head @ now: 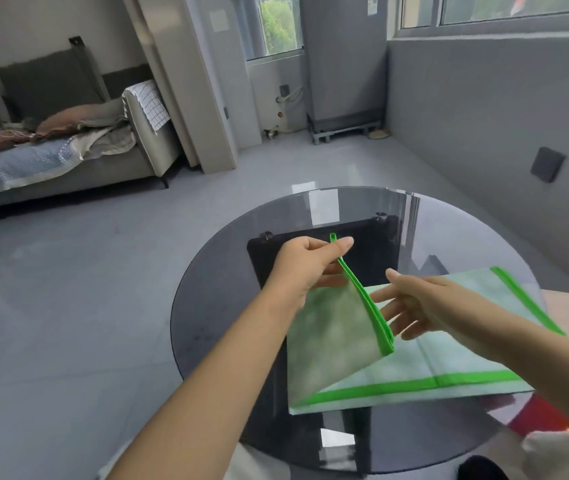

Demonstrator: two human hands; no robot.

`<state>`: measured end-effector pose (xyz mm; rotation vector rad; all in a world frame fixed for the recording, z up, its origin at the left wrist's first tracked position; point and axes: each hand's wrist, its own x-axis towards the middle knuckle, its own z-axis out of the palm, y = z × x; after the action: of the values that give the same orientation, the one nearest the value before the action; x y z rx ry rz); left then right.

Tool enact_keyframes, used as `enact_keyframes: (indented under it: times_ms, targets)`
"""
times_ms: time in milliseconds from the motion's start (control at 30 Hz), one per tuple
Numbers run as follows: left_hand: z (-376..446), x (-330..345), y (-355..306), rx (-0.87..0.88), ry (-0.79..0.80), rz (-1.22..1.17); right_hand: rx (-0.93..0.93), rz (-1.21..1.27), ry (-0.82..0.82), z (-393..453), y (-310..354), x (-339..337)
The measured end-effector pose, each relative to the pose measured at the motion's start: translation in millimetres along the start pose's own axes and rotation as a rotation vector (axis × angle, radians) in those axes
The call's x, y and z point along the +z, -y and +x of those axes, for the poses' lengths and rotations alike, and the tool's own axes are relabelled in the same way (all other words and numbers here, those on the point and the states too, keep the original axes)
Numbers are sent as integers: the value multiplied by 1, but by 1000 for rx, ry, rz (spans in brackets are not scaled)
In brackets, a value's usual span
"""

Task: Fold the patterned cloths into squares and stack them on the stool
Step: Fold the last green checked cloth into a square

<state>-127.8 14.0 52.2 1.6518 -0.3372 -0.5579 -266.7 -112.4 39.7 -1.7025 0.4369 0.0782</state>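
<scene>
The left hand (305, 263) pinches the bright green hem at one corner of a soft, pale green cloth (414, 355), thumb and fingers clamped on it, lifting that corner over in a slanted flap. The right hand (411, 303) hovers just beside the raised edge with fingers straight and spread, holding nothing. The rest of the cloth lies flat on a round, smoky glass table (227, 296).

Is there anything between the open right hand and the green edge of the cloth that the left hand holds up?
Nothing visible: the right hand reaches open beside the folded cloth, fingertips near its green edge; the left hand pinches the top corner.
</scene>
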Motion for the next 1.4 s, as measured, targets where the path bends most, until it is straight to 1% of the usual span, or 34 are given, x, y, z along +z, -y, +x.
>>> enact_keyframes:
  times_ms: [67, 100, 267, 367, 433, 500, 567, 633, 700, 800, 900, 967, 1100, 1233, 1400]
  targets:
    - [0, 17, 9, -12, 0, 50, 51, 14, -15, -4, -4, -4]
    - [0, 24, 15, -15, -3, 76, 59, -23, -36, -7, -7, -5]
    - [5, 47, 47, 47, -51, 312, 34, -437, -132, -16, -27, 0]
    - [5, 54, 54, 43, -38, 340, 6, -585, -194, -16, -39, 4]
    - [5, 55, 53, 38, -35, 364, -19, -634, -241, -16, -43, 6]
    - [6, 55, 51, 52, -27, 437, -40, -644, -271, -17, -45, 8]
    - [7, 52, 53, 137, -26, 609, -54, -655, -281, -17, -47, 9]
    - [8, 48, 58, 260, -25, 854, -61, -674, -283, -17, -48, 9]
    - [8, 42, 60, 337, 12, 998, -65, -716, -291, -16, -49, 8]
    - [5, 34, 62, 342, 89, 1031, -61, -776, -322, -12, -49, 3]
    - [0, 27, 63, 336, 74, 1081, -97, -792, -378, -2, -53, -8]
    - [-3, 23, 64, 318, 56, 1056, -138, -818, -421, 8, -57, -19]
    - [-13, 21, 62, 287, 79, 993, -180, -717, -479, 27, -60, -38]
    - [-18, 24, 63, 289, 97, 919, -235, -661, -471, 38, -59, -49]
    - [-20, 32, 74, 342, 117, 939, -285, -742, -444, 40, -63, -53]
